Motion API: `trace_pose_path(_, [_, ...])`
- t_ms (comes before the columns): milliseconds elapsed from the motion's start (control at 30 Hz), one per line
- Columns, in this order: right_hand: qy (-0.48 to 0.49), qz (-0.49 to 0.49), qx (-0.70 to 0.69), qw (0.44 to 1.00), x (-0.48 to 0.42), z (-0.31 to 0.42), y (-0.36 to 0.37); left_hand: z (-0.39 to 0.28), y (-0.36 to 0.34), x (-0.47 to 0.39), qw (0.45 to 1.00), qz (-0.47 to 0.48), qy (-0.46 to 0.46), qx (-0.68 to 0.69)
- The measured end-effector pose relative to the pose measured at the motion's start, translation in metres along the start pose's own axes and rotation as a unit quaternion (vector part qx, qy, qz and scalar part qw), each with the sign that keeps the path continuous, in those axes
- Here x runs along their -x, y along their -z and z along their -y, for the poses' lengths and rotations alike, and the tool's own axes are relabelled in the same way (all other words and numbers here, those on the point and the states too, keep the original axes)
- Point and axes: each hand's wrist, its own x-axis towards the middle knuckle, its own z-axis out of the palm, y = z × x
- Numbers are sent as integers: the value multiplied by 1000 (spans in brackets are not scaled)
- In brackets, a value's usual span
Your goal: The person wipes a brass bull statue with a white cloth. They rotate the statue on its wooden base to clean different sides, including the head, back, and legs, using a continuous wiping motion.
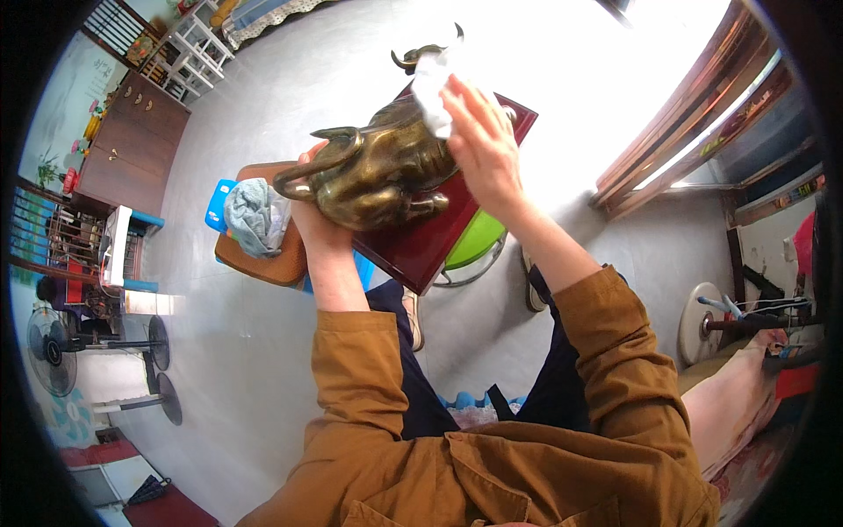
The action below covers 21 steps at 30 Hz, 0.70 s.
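Note:
A bronze-coloured bull figurine (388, 158) rests on a dark red glossy base (421, 253), above a green round stool (475, 244). My left hand (319, 221) supports the bull's rear end from beneath and behind, near its curled tail; most of those fingers are hidden by the figure. My right hand (484, 141) presses a white cloth or tissue (431, 95) against the bull's neck and shoulder, its fingers extended over the material. Beyond the cloth, the bull's horned head (418, 56) shows in part.
Left of the base, a brown-topped stool (263, 270) holds a crumpled grey-blue cloth (253, 217) and a blue packet (218, 205). Farther left are a wooden cabinet (135, 145) and standing fans (53, 352). Wooden furniture (685, 112) stands at the upper right.

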Motion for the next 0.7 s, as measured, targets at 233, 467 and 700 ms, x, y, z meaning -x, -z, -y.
trace_pose_path(233, [-141, -87, -43, 985, -1, -16, 1, 3, 6, -1, 998, 27, -22, -56])
trace_pose_path(467, [-117, -109, -113, 981, 15, 27, 6, 4, 12, -6, 999, 10, 18, 48])
trace_pose_path(700, [19, -87, -117, 989, 5, 83, -15, 5, 9, -8, 994, -29, 55, 93])
